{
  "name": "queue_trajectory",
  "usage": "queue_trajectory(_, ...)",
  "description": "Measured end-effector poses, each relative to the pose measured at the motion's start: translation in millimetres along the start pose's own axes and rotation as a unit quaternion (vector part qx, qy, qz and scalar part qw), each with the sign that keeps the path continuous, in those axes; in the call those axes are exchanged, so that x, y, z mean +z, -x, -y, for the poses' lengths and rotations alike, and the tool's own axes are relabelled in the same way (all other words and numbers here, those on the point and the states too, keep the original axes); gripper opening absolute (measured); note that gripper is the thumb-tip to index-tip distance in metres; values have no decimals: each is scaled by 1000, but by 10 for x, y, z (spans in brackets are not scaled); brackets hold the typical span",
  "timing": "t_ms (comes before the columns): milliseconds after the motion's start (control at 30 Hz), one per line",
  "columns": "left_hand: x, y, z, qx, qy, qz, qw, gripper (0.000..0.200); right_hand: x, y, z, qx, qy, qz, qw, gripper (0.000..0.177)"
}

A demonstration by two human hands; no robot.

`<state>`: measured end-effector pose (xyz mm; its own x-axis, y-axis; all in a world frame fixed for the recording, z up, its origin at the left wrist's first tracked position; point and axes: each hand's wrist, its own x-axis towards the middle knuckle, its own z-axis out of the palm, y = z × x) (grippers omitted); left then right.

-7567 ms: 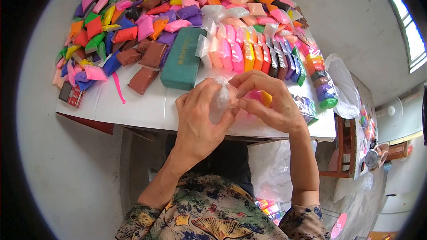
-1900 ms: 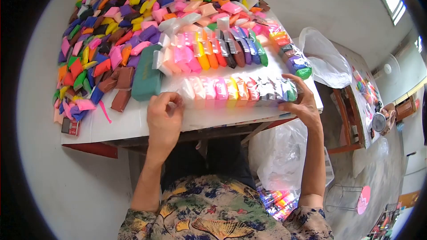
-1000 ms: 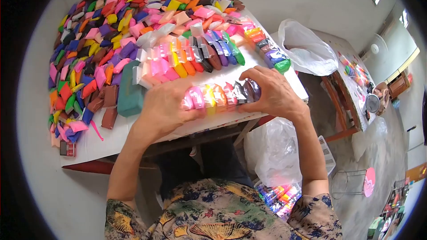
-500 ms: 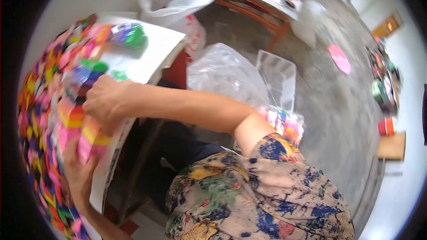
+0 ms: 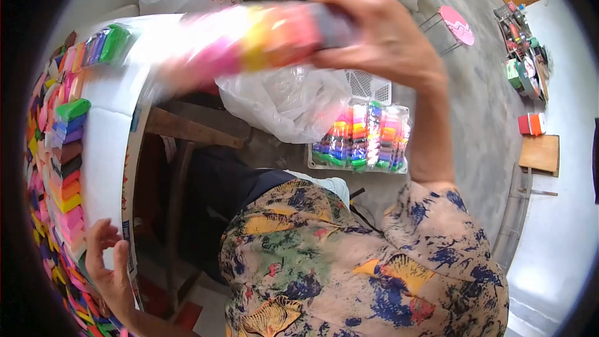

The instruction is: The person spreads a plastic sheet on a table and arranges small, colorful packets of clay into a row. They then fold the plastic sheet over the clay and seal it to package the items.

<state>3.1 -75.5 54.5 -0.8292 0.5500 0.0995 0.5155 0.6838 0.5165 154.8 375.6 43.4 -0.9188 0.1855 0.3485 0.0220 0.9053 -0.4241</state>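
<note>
My right hand [image 5: 380,37] is raised in front of me, its fingers and thumb wrapped round one end of a stack of coloured clay packets [image 5: 249,37]. The stack stretches left over the table's edge, smeared by motion, running from dark grey through orange and yellow to pink. My left hand [image 5: 109,259] is at the table's near edge with fingers apart and nothing in it. Just beyond it lies a row of similar packets [image 5: 70,181], green at the far end and pink at the near end. Another row [image 5: 100,48] ends in green farther back.
Loose coloured packets [image 5: 47,231] are heaped along the left of the white table [image 5: 112,125]. On the floor are a clear plastic bag [image 5: 287,100] and a basket [image 5: 359,165] holding several bagged rows. A pink stool [image 5: 457,25] stands farther off.
My right hand has risen from the table and swung right with a stack of packets in its grasp. My left hand has come off the packets and moved nearer to me, fingers apart.
</note>
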Motion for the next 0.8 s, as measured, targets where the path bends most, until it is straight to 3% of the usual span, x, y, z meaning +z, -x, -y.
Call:
queue_trajectory(67, 159, -71, -135, 8, 28, 44, 999, 30, -126, 453, -464, 137, -113, 9, 984, 61)
queue_trajectory(100, 225, -107, -198, 4, 25, 60, 998, 29, 2, 719, -762, 136, -210, -68, 966, 60)
queue_trajectory(133, 288, -138, -240, 0, 22, 75, 997, 29, 30, 984, -933, 239, -292, -46, 925, 61)
queue_trajectory(167, 346, -162, -263, -17, 25, 68, 997, 27, 157, 1230, -996, 302, -401, -83, 861, 61)
queue_trajectory(267, 396, -200, -304, -53, 19, 56, 997, 26, 782, 2093, -1509, 390, -436, -162, 794, 51)
queue_trajectory(333, 397, -224, -299, -26, 21, 70, 997, 26, 1216, 2502, -1592, 462, -480, -216, 714, 44)
queue_trajectory(367, 396, -225, -301, -12, 21, 77, 997, 25, 1420, 2694, -1679, 487, -456, -225, 711, 43)
queue_trajectory(400, 403, -221, -313, -19, 16, 82, 996, 25, 1750, 3000, -1944, 476, -378, -249, 754, 42)
queue_trajectory(433, 414, -217, -326, -25, 11, 86, 996, 25, 1894, 3022, -1868, 483, -380, -285, 736, 42)
queue_trajectory(467, 428, -211, -339, -32, 6, 91, 995, 25, 2213, 3390, -2210, 562, -317, -232, 728, 44)
queue_trajectory(600, 472, -196, -372, -42, 6, 87, 995, 25, 2602, 3325, -2049, 617, -268, -229, 703, 46)
queue_trajectory(633, 477, -197, -401, -47, 9, 93, 995, 25, 2910, 3515, -2261, 605, -311, -219, 700, 49)
queue_trajectory(733, 510, -185, -451, -56, 33, 122, 990, 29, 3393, 3680, -2337, 618, -128, -135, 764, 70)
queue_trajectory(800, 571, -176, -471, -68, 50, 144, 986, 32, 3482, 3581, -2195, 657, -5, -50, 753, 73)
